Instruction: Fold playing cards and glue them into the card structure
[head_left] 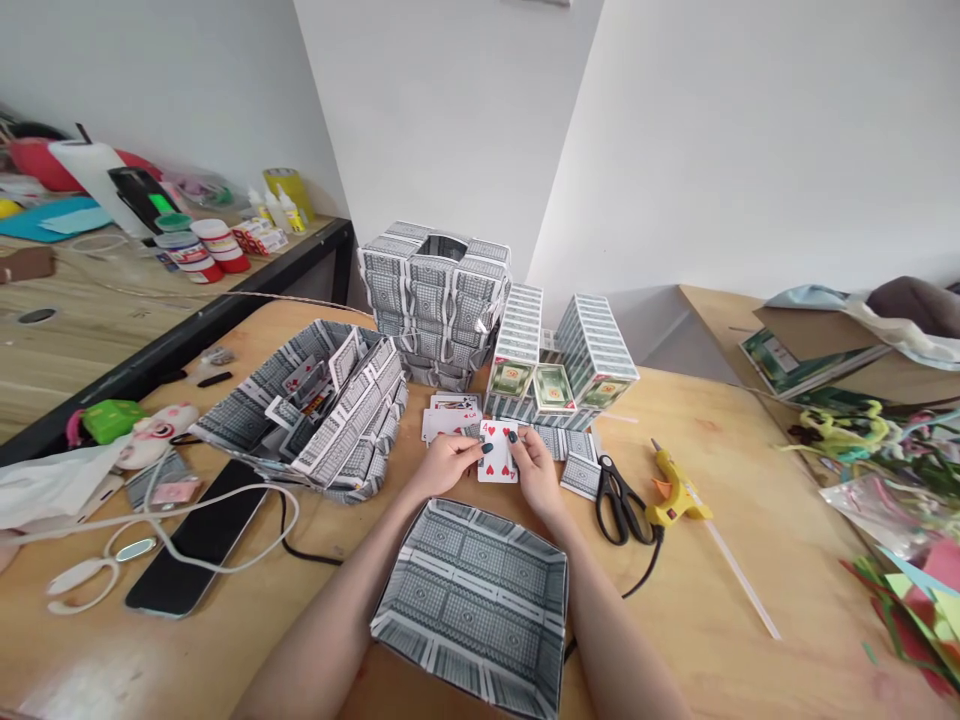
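My left hand (456, 460) and my right hand (534, 462) pinch a playing card (496, 455), the four of hearts, by its two side edges, face up. Loose cards (442, 420) lie face up just beyond my left hand. Face-down cards (580, 470) spread to the right of my right hand. Between my forearms sits an open tray made of cards (480, 590), its inside bare. At the left a larger card basket (360, 410) holds loose cards and small items.
Behind stand a tall card box (442, 290) and stacked card packs (596, 345). Black scissors (619, 500) and a yellow glue gun (673, 488) with a clear stick lie right. A phone (199, 540) and white cable (289, 540) lie left; coloured scraps (919, 610) are far right.
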